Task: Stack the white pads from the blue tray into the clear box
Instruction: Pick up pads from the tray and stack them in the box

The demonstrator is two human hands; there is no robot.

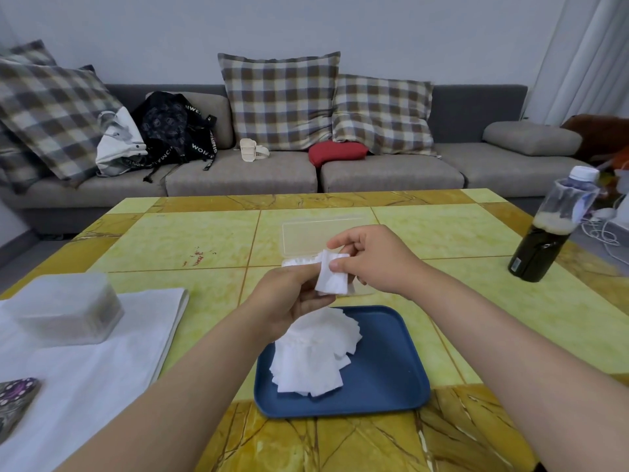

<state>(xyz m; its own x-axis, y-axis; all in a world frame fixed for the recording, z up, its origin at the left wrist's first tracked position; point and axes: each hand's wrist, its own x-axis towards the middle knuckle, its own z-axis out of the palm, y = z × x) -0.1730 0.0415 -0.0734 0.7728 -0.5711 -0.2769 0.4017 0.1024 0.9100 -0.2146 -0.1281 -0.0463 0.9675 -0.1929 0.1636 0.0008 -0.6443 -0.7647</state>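
While pads remain, hands (both) grip one.

One blue tray sits at lower centre, one clear box at centre, one bottle at right. Two hands hold one small pad bundle. The tray's pads overlap too much to count.

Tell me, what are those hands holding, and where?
A small bunch of white pads: left hand grips its lower edge, right hand pinches its upper right side.

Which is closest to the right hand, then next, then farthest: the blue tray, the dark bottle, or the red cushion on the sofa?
1. Blue plastic tray, just below the right hand.
2. Dark drink bottle, off to the right on the table.
3. Red cushion, far back on the sofa.
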